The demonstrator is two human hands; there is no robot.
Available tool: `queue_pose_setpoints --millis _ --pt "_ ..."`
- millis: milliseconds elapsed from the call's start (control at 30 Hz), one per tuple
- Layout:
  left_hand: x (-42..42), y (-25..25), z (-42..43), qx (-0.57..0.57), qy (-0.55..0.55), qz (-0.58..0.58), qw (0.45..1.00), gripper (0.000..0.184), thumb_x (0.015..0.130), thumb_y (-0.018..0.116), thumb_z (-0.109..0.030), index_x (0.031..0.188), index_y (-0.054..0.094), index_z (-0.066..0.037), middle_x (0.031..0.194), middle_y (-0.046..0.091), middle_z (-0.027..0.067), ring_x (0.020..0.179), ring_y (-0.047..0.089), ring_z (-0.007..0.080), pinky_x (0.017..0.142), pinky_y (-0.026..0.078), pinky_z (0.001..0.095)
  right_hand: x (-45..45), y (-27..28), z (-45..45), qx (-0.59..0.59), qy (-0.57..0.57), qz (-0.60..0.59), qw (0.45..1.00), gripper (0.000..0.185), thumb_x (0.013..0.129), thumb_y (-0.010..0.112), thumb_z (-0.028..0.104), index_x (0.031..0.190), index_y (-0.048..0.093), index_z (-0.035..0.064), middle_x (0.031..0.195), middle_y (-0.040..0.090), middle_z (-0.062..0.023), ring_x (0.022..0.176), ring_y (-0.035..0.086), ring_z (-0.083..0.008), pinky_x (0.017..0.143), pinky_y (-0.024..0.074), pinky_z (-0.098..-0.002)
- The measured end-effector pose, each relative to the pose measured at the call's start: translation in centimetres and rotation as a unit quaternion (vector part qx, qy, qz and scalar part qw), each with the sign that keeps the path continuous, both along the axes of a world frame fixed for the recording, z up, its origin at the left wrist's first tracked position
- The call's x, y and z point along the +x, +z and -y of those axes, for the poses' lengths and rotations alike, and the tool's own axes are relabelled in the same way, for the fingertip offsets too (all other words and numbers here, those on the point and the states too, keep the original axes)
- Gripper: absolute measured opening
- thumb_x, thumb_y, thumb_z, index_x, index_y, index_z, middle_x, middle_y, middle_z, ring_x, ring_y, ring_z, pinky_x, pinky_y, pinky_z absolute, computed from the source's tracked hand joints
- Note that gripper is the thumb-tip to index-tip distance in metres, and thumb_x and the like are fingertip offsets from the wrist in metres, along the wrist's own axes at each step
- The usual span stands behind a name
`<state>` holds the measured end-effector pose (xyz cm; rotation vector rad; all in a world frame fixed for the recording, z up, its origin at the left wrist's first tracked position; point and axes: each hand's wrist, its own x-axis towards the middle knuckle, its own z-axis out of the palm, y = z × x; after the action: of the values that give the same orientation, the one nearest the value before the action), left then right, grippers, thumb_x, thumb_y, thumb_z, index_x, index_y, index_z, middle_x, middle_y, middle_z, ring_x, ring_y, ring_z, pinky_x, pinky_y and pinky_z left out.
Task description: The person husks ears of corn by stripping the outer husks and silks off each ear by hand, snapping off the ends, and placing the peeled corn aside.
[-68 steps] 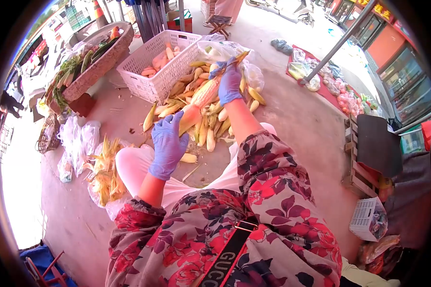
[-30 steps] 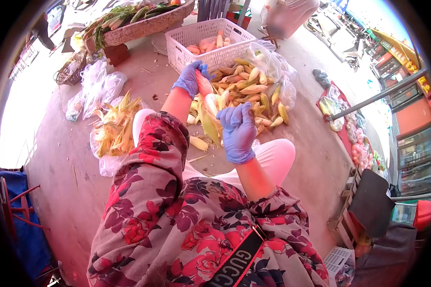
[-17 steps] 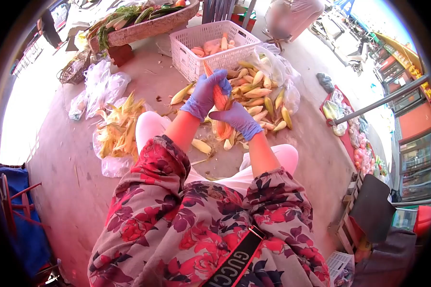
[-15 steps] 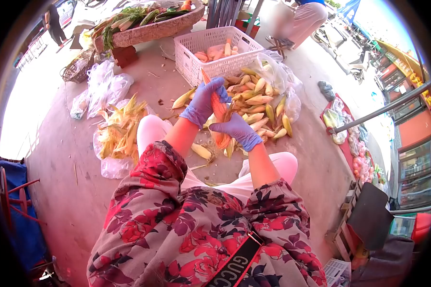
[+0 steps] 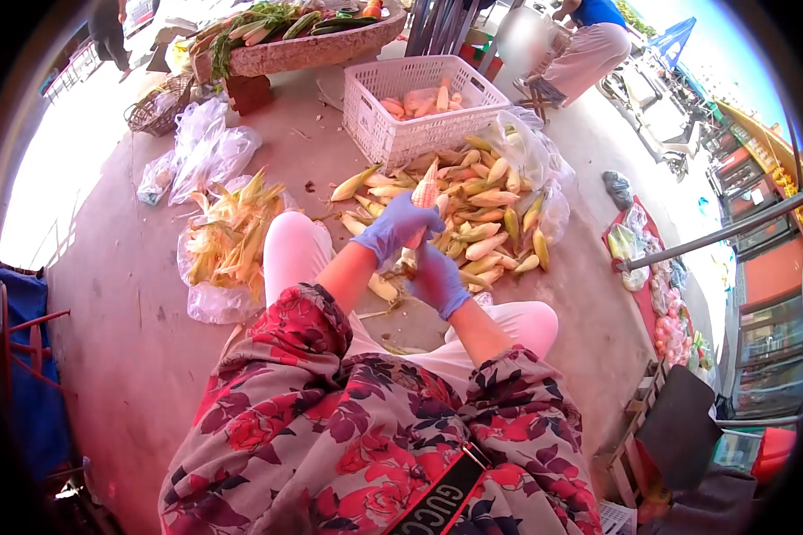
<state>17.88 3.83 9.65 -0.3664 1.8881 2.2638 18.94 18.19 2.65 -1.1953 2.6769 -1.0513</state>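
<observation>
An ear of corn points up and away from me, its pale pink kernels bare at the top. My left hand, in a purple glove, is wrapped round its middle. Below it my right hand, gloved alike and slightly blurred, closes round the ear's lower end, where a bit of brownish husk shows. The palms hide much of the lower ear. Beyond both hands lies a heap of corn in husks, on the ground in front of my knees.
Behind the heap stands a white plastic crate with husked corn inside. Stripped husks lie on a plastic bag at left. A stone trough of vegetables is at the back. Another person sits at back right; a metal pole crosses the right.
The husk around the ear has come down, baring its kernels. My right hand has moved from the ear's side to its lower end. The view has shifted slightly.
</observation>
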Motion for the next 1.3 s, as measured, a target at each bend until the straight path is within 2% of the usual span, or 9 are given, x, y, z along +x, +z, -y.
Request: queue_pose_setpoints --millis 133,467,600,700,800,967,1100,1200,1300 --pt "1.4 -0.9 1.2 0.003 -0.03 -0.081 0.996 0.028 0.062 0.071 -0.007 0.084 0.055 -0.003 0.069 0.056 0.0032 0.052 0.055 0.0135 0.05 0.049 0.0276 -2.0 -1.8 -4.0 0.082 0.008 -0.039 0.996 0.043 0.065 0.068 0.012 0.102 0.047 0.0075 0.089 0.057 -0.0177 0.08 0.059 -0.0366 0.067 0.0488 -0.0416" --pt "5.0 -4.0 0.6 -0.605 -0.1 -0.168 0.772 0.026 0.074 0.062 -0.022 0.095 0.058 -0.009 0.071 0.062 0.0143 0.066 0.063 0.032 0.056 0.049 0.042 -1.2 8.3 -1.3 0.19 0.145 -0.022 0.971 0.076 0.066 0.065 0.009 0.135 0.033 0.0085 0.12 0.047 -0.0241 0.103 0.053 -0.0359 0.078 0.0482 -0.0399" --pt "7.3 -3.2 0.9 -0.508 -0.013 -0.188 0.841 0.024 0.077 0.063 -0.023 0.094 0.058 -0.007 0.07 0.062 0.0133 0.067 0.063 0.028 0.059 0.048 0.0385 -1.1 4.2 -0.9 0.162 0.074 -0.127 0.976 0.067 0.065 0.067 0.01 0.126 0.039 0.0051 0.1 0.053 -0.0209 0.085 0.057 -0.0361 0.073 0.048 -0.0403" --pt "4.3 -5.6 1.0 0.013 0.147 -0.073 0.986 0.025 0.071 0.068 -0.014 0.09 0.056 -0.003 0.07 0.059 0.0093 0.064 0.062 0.022 0.059 0.048 0.0347 -1.1 4.8 1.6 0.078 0.025 -0.118 0.99 0.052 0.069 0.067 0.011 0.115 0.046 0.0018 0.1 0.053 -0.0209 0.091 0.055 -0.0368 0.075 0.0467 -0.0401" --pt "5.6 0.6 6.4 0.302 0.255 -0.155 0.905 0.025 0.069 0.07 -0.009 0.089 0.054 -0.002 0.08 0.058 0.0075 0.061 0.059 0.0179 0.06 0.05 0.0299 -2.9 7.8 5.3 -0.083 -0.001 -0.181 0.98 0.047 0.076 0.067 0.013 0.116 0.047 0.0005 0.102 0.054 -0.0184 0.094 0.056 -0.0325 0.081 0.0456 -0.0364" --pt "15.8 3.5 20.2 0.222 0.486 -0.298 0.791 0.031 0.081 0.062 -0.016 0.106 0.051 -0.002 0.098 0.059 0.0109 0.083 0.059 0.0193 0.077 0.05 0.0349 -4.2 18.7 16.3 -0.423 0.052 0.063 0.902 0.031 0.081 0.067 0.017 0.099 0.049 -0.0001 0.092 0.056 -0.0073 0.078 0.057 -0.0121 0.07 0.0497 -0.0249" --pt "26.2 1.0 27.3 0.194 0.614 -0.333 0.689 0.048 0.084 0.052 -0.028 0.121 0.04 0.0 0.117 0.05 0.0129 0.102 0.052 0.0202 0.096 0.039 0.0393 0.6 16.6 27.9 -0.503 0.187 0.109 0.837 0.084 0.07 0.076 0.035 0.13 0.028 0.0005 0.12 0.037 -0.0162 0.114 0.04 -0.0221 0.092 0.0407 -0.0323" --pt "31.5 -2.4 29.2 0.233 0.609 -0.345 0.675 0.052 0.087 0.05 -0.028 0.127 0.035 0.002 0.12 0.047 0.0133 0.104 0.051 0.0204 0.098 0.037 0.0404 3.4 8.7 33.9 -0.254 0.201 -0.198 0.925 0.096 0.066 0.07 0.056 0.135 0.026 0.0041 0.134 0.031 -0.0211 0.12 0.036 -0.0376 0.097 0.0348 -0.0394" --pt "33.7 -8.2 31.3 0.458 0.324 -0.45 0.695 0.051 0.091 0.047 -0.027 0.129 0.033 0.003 0.12 0.048 0.0113 0.105 0.05 0.0184 0.098 0.037 0.0371 5.7 2.7 34.0 0.101 0.282 -0.122 0.946 0.085 0.072 0.068 0.047 0.134 0.031 0.0041 0.137 0.032 -0.0194 0.116 0.042 -0.0362 0.093 0.0383 -0.0388"
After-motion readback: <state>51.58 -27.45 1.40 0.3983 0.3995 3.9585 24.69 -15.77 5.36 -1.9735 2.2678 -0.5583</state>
